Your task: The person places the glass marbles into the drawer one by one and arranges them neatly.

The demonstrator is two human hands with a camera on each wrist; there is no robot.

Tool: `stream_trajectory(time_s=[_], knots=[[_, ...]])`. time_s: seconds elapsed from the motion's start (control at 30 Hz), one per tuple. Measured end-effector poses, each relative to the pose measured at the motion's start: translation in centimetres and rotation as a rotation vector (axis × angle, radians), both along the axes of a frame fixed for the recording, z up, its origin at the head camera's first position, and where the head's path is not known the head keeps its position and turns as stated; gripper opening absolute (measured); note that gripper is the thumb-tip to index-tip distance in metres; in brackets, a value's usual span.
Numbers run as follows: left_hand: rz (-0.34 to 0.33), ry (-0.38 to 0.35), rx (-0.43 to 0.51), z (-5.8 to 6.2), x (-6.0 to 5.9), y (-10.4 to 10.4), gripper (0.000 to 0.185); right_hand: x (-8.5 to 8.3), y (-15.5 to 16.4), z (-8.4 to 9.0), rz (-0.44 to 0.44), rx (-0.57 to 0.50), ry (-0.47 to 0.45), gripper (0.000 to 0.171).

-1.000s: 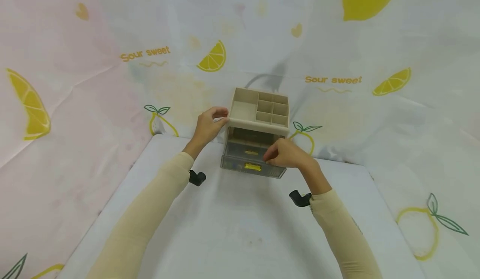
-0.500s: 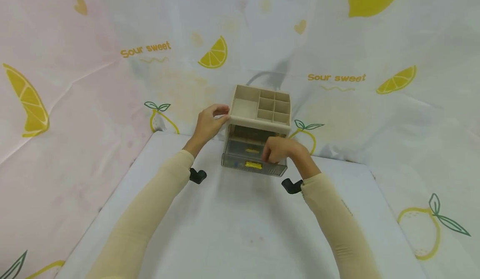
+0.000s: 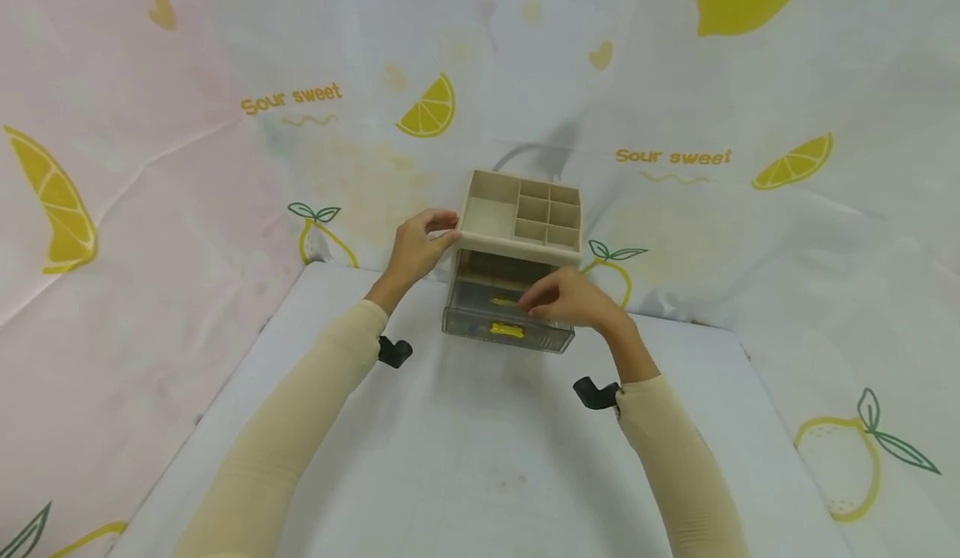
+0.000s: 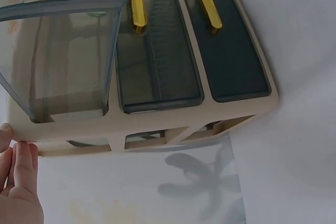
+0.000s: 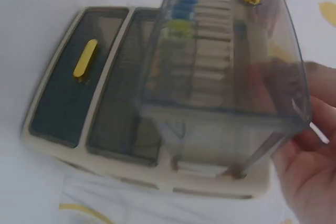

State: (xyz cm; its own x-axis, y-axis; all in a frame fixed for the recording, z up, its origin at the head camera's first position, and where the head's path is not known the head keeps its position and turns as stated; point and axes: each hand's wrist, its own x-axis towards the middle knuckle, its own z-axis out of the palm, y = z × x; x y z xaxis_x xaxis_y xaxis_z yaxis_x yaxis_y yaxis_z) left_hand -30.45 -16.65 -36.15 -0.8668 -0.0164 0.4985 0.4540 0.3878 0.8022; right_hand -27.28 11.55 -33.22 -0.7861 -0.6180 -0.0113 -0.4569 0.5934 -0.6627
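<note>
A beige desktop organizer (image 3: pixel 517 250) has smoky clear drawers with yellow handles. Its top drawer (image 3: pixel 465 325) is pulled out; blue and yellow-green shapes show blurred through its front in the right wrist view. My left hand (image 3: pixel 415 246) touches the organizer's upper left side, fingers fairly straight; in the left wrist view the fingers (image 4: pixel 23 166) meet the side wall near the top. Over the right part of the drawer is my right hand (image 3: pixel 572 298), fingers bent, thumb and fingertips close together. A pale sliver shows between the fingers in the right wrist view; whether it is an object I cannot tell.
The organizer's top tray (image 3: pixel 491 216) has one large and several small compartments. Two lower drawers, the middle one (image 4: pixel 157 51) and the bottom one (image 4: pixel 231 51), are closed. A white table (image 3: pixel 480 458) lies in front; a lemon-print cloth (image 3: pixel 517 58) hangs behind.
My right hand dipped into the pulled-out drawer half a second ago and has since risen a little above it. The left hand stays at the organizer's side.
</note>
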Motion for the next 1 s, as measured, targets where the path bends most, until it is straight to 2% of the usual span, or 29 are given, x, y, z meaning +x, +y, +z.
stream_trajectory(time_s=[0.2, 0.27, 0.33, 0.43, 0.53, 0.63, 0.83, 1.0], knots=[[0.004, 0.011, 0.010, -0.1, -0.1, 0.1, 0.032, 0.7, 3.2, -1.2, -0.266, -0.424, 0.238, 0.020], [-0.004, 0.007, 0.010, -0.3, -0.2, 0.1, 0.032, 1.2, 4.6, -1.3, -0.336, -0.503, 0.260, 0.019], [-0.006, 0.007, 0.010, -0.4, -0.2, 0.1, 0.032, 1.7, 6.3, -1.7, -0.398, -0.530, 0.235, 0.020], [-0.008, 0.008, 0.019, -0.3, -0.2, 0.1, 0.032, 2.1, 9.0, -3.4, -0.486, -0.448, 0.192, 0.021], [-0.011, 0.012, 0.028, 0.0, -0.2, 0.1, 0.031, 1.6, 11.4, -6.1, -0.532, -0.360, 0.141, 0.022], [-0.012, 0.009, 0.032, 0.0, -0.2, 0.1, 0.031, 1.5, 13.0, -8.5, -0.556, -0.299, 0.051, 0.024], [0.006, -0.007, 0.000, -0.6, -0.3, 0.0, 0.032, 1.8, 14.4, -12.7, -0.582, -0.202, -0.162, 0.031], [-0.006, 0.004, 0.003, -0.2, -0.2, -0.1, 0.032, 2.0, 14.4, -14.2, -0.592, -0.176, -0.238, 0.030]])
